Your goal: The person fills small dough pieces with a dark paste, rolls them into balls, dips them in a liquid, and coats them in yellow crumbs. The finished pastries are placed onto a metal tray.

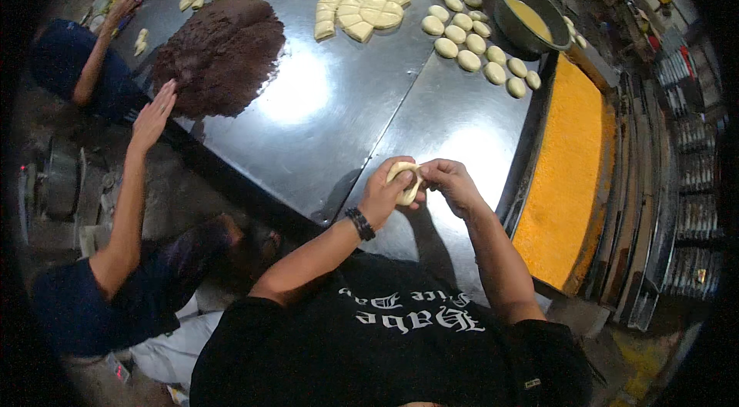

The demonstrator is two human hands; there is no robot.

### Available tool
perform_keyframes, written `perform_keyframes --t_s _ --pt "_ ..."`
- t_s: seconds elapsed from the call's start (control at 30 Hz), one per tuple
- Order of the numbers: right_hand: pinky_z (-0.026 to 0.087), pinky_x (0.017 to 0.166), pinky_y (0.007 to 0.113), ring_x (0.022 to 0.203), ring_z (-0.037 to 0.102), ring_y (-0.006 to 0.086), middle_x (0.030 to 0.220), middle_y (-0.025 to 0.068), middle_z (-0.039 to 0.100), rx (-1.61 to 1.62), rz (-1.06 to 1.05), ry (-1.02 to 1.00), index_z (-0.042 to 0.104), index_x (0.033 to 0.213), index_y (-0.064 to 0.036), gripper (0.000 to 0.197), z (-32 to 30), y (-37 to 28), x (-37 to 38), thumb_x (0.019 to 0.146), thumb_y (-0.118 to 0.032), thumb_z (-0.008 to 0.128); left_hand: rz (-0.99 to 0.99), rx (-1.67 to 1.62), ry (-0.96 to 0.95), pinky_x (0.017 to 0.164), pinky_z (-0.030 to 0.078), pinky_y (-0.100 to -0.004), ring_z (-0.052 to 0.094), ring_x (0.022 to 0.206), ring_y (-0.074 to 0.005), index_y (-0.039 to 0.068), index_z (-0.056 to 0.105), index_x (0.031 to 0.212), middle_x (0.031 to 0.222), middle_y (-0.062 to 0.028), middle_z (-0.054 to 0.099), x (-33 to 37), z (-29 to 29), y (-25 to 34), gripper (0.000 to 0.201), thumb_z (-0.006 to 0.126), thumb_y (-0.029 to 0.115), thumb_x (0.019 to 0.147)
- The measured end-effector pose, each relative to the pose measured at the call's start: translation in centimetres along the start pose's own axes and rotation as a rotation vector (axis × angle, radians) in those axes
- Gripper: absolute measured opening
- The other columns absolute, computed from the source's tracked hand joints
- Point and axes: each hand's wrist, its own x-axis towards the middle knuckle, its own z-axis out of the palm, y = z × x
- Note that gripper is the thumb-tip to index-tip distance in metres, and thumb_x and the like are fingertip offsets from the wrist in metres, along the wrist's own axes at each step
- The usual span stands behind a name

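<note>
My left hand [379,195], with a dark bracelet at the wrist, cups a small piece of pale dough [412,194] above the near part of the metal table. The left thumb presses into the middle of the dough, and its rim curls up around the thumb. From the other side my right hand [453,185] pinches the dough's edge between thumb and fingers. Whether any filling lies inside is hidden by the thumb. Further off to the right sit several round dough balls [462,22] on the tabletop.
A big mound of dark brown filling [219,56] covers the table's left, beside a co-worker's hand [156,116]. Scored dough slabs [369,10] lie at the back. At right stand a bowl [504,6] of yellow liquid, a tray of orange crumbs [566,176] and stacked trays [635,207].
</note>
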Motion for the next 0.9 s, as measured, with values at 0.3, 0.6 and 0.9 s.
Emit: perform_keyframes --t_s 0.3,0.6,0.9 --pt "0.050 0.060 0.035 0.070 0.061 0.0256 0.081 0.0102 0.055 -0.857 -0.676 0.285 0.060 0.089 -0.0063 0.025 4.8 -0.1 -1.5 0.068 -0.010 0.073 -0.082 0.043 0.078 0.075 0.047 -0.0266 0.057 0.089 -0.0146 0.004 0.052 0.119 0.101 -0.0089 0.058 -1.0 0.1 0.2 0.063 0.025 0.056 0.095" --pt "0.050 0.067 0.033 0.073 0.063 0.0248 0.079 0.0101 0.064 -0.913 -0.449 0.086 0.069 0.086 -0.0052 0.016 -0.6 1.4 -6.4 0.073 -0.015 0.072 -0.654 -0.140 -0.186 0.080 0.051 -0.0395 0.055 0.100 -0.0222 0.007 0.045 0.127 0.110 -0.0096 0.054 -0.8 2.2 -0.5 0.051 0.043 0.046 0.094" --pt "0.049 0.068 0.031 0.079 0.061 0.0240 0.087 0.0105 0.061 -0.948 -0.654 0.257 0.065 0.096 -0.0024 0.027 1.2 8.6 -8.0 0.072 -0.012 0.074 0.044 0.929 -0.124 0.062 0.050 -0.0349 0.061 0.066 -0.0264 0.003 0.070 0.080 0.076 -0.0130 0.060 -1.0 -3.7 -4.8 0.014 0.071 0.014 0.071"
